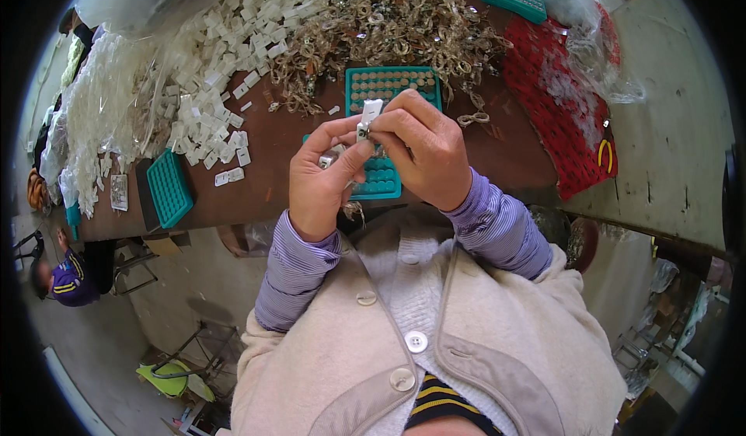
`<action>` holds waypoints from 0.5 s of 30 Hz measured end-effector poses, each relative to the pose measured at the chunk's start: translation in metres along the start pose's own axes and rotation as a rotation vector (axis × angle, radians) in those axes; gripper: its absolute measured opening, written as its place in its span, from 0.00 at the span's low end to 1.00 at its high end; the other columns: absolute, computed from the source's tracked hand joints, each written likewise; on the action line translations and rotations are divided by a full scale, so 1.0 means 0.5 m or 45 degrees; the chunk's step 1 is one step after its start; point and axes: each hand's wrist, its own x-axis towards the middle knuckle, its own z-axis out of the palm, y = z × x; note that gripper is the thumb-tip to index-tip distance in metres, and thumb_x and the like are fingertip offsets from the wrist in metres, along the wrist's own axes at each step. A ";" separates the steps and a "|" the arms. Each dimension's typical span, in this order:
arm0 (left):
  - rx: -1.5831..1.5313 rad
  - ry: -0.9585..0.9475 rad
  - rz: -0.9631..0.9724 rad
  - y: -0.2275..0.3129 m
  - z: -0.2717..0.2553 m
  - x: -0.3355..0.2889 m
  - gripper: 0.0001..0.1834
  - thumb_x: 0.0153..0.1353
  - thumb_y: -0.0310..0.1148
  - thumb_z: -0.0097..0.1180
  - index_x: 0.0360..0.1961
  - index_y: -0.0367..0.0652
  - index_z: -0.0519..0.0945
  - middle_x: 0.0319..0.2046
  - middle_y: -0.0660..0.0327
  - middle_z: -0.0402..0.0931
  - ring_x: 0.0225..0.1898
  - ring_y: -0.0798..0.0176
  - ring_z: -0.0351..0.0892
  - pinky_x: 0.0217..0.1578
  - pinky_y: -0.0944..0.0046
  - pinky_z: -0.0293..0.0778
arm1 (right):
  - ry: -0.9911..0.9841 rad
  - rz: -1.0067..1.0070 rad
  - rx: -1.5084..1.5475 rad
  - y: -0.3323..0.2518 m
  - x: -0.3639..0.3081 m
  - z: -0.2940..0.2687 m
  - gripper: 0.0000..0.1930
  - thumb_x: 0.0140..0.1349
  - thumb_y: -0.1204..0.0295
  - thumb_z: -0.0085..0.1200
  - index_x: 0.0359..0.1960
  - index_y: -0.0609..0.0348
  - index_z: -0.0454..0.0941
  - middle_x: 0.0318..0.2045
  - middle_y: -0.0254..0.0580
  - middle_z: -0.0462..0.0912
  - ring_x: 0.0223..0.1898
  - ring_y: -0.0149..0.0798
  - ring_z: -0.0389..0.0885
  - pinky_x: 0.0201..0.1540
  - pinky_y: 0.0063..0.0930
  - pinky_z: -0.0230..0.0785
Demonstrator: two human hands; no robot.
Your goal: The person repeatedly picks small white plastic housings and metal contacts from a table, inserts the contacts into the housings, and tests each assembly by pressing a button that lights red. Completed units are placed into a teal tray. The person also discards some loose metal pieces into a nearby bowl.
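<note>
Tbh I can't read any lettering or numbers from where I'm standing, and that little white piece (372, 111) is too small to tell.

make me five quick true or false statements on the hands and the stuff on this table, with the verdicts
1. The left hand and right hand meet at a small white piece. True.
2. The yellow-handled tool lies left of the hands. False: it lies to their right, at the edge of the red cloth.
3. Round tan pieces sit in the green tray just beyond the hands. True.
4. Both hands lie flat, fingers spread. False: their fingers are bent and close together.
5. The pile of white tags lies left of the brown heap. True.
</note>
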 end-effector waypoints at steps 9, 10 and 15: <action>0.110 -0.022 0.036 0.001 0.003 0.005 0.18 0.69 0.27 0.72 0.59 0.40 0.85 0.41 0.66 0.85 0.33 0.78 0.80 0.31 0.75 0.76 | 0.065 -0.089 0.030 -0.011 -0.005 -0.003 0.13 0.57 0.85 0.66 0.44 0.63 0.87 0.33 0.46 0.83 0.36 0.46 0.85 0.37 0.35 0.80; 0.057 -0.001 0.019 0.000 -0.004 0.007 0.17 0.70 0.27 0.71 0.58 0.40 0.85 0.41 0.66 0.86 0.32 0.79 0.79 0.29 0.76 0.75 | 0.051 -0.111 0.051 -0.006 0.000 0.004 0.12 0.57 0.85 0.65 0.44 0.63 0.87 0.33 0.46 0.84 0.36 0.47 0.86 0.37 0.35 0.80; -0.126 0.105 -0.077 0.002 -0.048 0.018 0.13 0.77 0.34 0.62 0.56 0.40 0.83 0.40 0.64 0.89 0.25 0.83 0.73 0.17 0.78 0.58 | 0.106 0.141 0.029 0.036 0.018 0.035 0.13 0.55 0.82 0.65 0.43 0.62 0.89 0.37 0.44 0.86 0.40 0.47 0.87 0.43 0.39 0.80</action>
